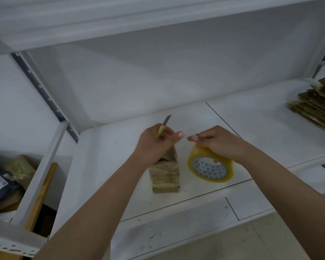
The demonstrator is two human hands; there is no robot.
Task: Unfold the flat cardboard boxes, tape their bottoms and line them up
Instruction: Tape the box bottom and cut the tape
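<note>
With the left hand (156, 143) curled round a knife (164, 126) above the box (165, 173) and the right hand (217, 143) gripping the tape roll (210, 167) just right of it, the cut probably falls between the two thumbs, blade pointing away.

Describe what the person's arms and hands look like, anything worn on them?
Both forearms are bare to the frame edge, with no sleeves showing. The left hand and right hand wear no gloves; no rings, watch or bracelets are visible. Fingernails look short and unpainted.
</note>
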